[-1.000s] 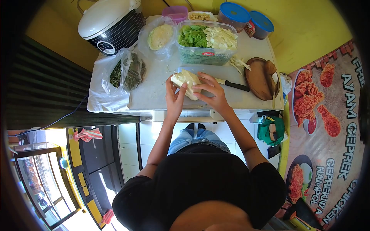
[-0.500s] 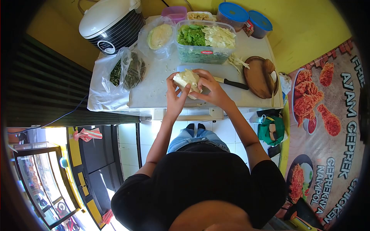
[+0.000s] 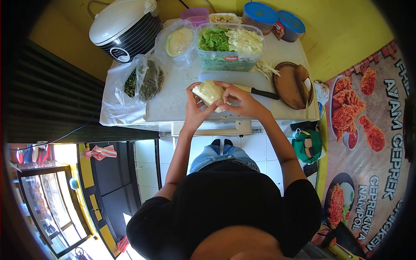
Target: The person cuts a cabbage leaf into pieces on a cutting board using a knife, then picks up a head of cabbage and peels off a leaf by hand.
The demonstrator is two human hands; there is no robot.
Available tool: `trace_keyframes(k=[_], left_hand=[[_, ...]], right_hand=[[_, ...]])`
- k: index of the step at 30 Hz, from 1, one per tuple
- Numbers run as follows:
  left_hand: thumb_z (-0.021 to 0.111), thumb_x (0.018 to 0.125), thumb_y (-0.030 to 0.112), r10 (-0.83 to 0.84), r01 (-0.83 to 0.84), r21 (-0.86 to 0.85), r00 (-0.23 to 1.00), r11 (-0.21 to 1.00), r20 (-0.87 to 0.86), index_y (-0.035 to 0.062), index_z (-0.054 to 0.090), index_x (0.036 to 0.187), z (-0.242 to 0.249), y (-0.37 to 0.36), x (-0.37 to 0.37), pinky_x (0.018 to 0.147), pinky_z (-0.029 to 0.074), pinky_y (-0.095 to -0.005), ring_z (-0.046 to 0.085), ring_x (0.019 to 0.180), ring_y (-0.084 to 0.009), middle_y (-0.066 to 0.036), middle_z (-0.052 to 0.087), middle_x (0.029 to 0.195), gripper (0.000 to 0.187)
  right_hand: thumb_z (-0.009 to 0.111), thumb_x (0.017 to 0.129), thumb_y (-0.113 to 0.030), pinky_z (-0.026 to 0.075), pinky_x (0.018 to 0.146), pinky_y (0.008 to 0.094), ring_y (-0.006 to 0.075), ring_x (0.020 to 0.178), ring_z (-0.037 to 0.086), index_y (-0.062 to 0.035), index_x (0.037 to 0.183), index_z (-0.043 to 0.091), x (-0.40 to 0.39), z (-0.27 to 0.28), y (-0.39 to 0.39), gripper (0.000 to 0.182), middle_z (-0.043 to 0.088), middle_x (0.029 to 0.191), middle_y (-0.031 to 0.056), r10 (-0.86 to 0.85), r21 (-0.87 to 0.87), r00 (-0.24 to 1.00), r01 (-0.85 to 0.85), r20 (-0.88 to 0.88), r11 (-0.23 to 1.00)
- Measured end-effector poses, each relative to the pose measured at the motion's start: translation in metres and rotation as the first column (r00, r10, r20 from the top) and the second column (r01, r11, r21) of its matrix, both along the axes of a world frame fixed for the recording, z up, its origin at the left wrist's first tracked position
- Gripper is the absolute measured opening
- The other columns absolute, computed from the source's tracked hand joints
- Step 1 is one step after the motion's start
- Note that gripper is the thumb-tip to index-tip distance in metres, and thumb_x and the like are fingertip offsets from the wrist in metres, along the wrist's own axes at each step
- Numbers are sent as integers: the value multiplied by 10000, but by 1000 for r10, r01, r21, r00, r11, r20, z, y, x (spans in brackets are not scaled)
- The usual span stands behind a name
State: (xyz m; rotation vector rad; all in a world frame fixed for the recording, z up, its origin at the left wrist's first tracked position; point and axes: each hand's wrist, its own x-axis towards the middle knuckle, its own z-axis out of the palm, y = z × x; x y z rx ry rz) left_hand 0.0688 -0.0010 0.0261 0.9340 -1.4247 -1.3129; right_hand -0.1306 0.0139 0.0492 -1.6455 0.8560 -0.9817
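A pale piece of cabbage [image 3: 209, 92] is held up between both hands, above the near part of the table. My left hand [image 3: 195, 107] grips it from the left, with the thumb across its near side. From the right, my right hand [image 3: 237, 100] holds the same piece, fingers bent over its edge. Behind it lies a pale cutting board [image 3: 208, 77], partly covered by the hands. A knife [image 3: 263, 93] with a black handle rests to the right, its blade partly hidden by my right hand.
A clear tub [image 3: 229, 60] of cut greens and shredded cabbage stands behind the board. Left are a bagged cabbage [image 3: 179, 42], a bag of dark leaves [image 3: 149, 80] and a rice cooker [image 3: 125, 30]. Right are a wooden plate [image 3: 288, 89], cabbage strips [image 3: 265, 68] and blue-lidded containers [image 3: 260, 14].
The cabbage piece has turned slightly in my hands, and more of its smooth outer side shows. My fingers have shifted a little on it; both hands still hold it.
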Motion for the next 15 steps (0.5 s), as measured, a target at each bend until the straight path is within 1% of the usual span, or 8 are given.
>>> trace_keyframes(k=[2,4,5,7,8,10,13,15], left_hand=[[793,744,111,-9,9,-10,1000,1000,3,75,274,1337,2,0,-1,877,518,-370,578,1101,-266,-179,481,1204,789],[788,740,105,-5,6,-29,1000,1000,22,71,273,1337,3,2,-2,878,518,-372,577,1100,-267,-181,484,1199,789],[784,737,99,-2,4,-47,999,999,41,68,272,1336,4,3,-3,879,518,-374,576,1098,-268,-183,488,1195,789],[781,735,98,4,-1,-63,998,998,58,62,271,1333,5,5,-5,882,518,-374,575,1096,-268,-185,489,1193,787],[778,733,96,14,-8,-81,997,997,74,55,270,1330,6,5,-6,884,517,-374,573,1093,-268,-188,491,1192,785],[772,740,97,14,-7,-89,996,996,83,49,264,1327,7,5,-7,886,517,-374,572,1090,-266,-190,488,1194,778],[758,755,95,22,-13,-89,995,996,102,38,248,1325,8,6,-9,891,517,-374,569,1086,-263,-195,487,1197,767],[750,763,93,31,-22,-82,993,996,110,35,239,1325,9,6,-10,894,517,-375,568,1086,-262,-197,488,1198,762]], right_hand=[[680,836,-77,445,948,347,235,1212,502,-66,877,474,-1,-2,2,211,410,1448,157,1,50,999,-3,34,999],[662,832,-59,439,968,367,277,1239,496,-66,1005,474,0,-5,2,256,406,1445,174,-49,-41,997,52,51,998],[662,832,-59,439,968,367,277,1239,496,-66,1005,474,3,-7,4,256,406,1445,174,-51,-41,997,53,52,998],[651,823,-47,452,953,392,321,1246,496,-58,1195,444,14,-10,8,426,425,1412,203,-234,-143,972,236,32,961],[651,823,-47,452,953,392,321,1246,496,-58,1195,444,16,-9,9,426,425,1412,203,-234,-144,972,237,32,961],[610,809,14,378,1055,390,292,1273,464,-62,1354,380,21,-4,11,596,423,1403,188,-196,-87,978,189,-78,978],[551,841,15,389,1028,378,292,1249,484,-52,1407,340,26,-14,11,608,463,1356,203,-254,-219,958,221,-134,950],[522,861,7,382,1027,373,294,1241,487,-41,1405,343,33,-18,13,575,471,1345,205,-276,-193,957,256,-88,947]])
